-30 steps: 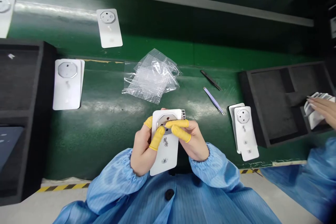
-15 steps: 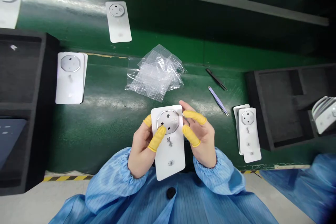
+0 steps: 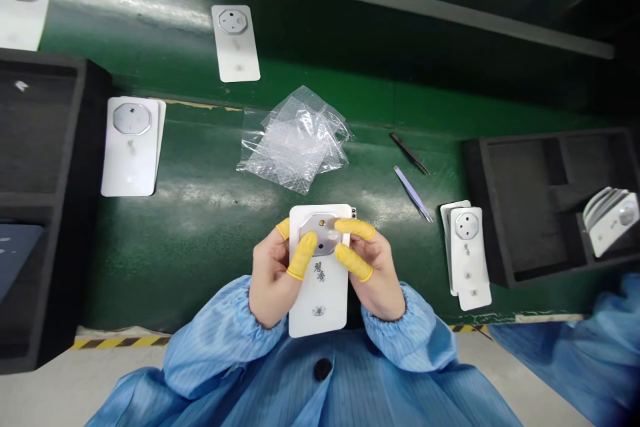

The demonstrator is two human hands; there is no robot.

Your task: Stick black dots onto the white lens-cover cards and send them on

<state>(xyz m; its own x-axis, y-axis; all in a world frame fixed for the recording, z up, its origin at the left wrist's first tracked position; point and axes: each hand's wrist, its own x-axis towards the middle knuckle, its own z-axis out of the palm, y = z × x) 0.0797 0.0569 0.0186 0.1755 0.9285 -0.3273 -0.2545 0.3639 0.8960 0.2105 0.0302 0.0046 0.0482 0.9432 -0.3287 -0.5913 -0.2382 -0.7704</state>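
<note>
A white phone back panel (image 3: 320, 293) with dark printed marks stands tilted up before my body. An octagonal metal plate (image 3: 310, 250) with round holes is set in its upper part. My left hand (image 3: 277, 273) grips the panel's left side, thumb on the plate, fingers behind. My right hand (image 3: 373, 270) reaches over the right edge, its thumb and index finger closed in on the plate beside a pale round spot (image 3: 333, 235); what they pinch I cannot make out. A small black-and-white piece (image 3: 353, 212) shows at the panel's top right corner. Yellow finger cots cover my fingertips.
Clear plastic bags (image 3: 297, 140) lie ahead, with black tweezers (image 3: 409, 153) and lilac tweezers (image 3: 413, 193) to their right. Stacked panels lie left (image 3: 131, 167) and right (image 3: 473, 267). Black trays stand left (image 3: 95, 147) and right (image 3: 493, 213). Another panel (image 3: 239, 53) lies farther back.
My right hand has moved left, bringing its thumb and index finger from beside the panel onto the octagonal plate. The panel has straightened slightly; my left hand keeps its grip.
</note>
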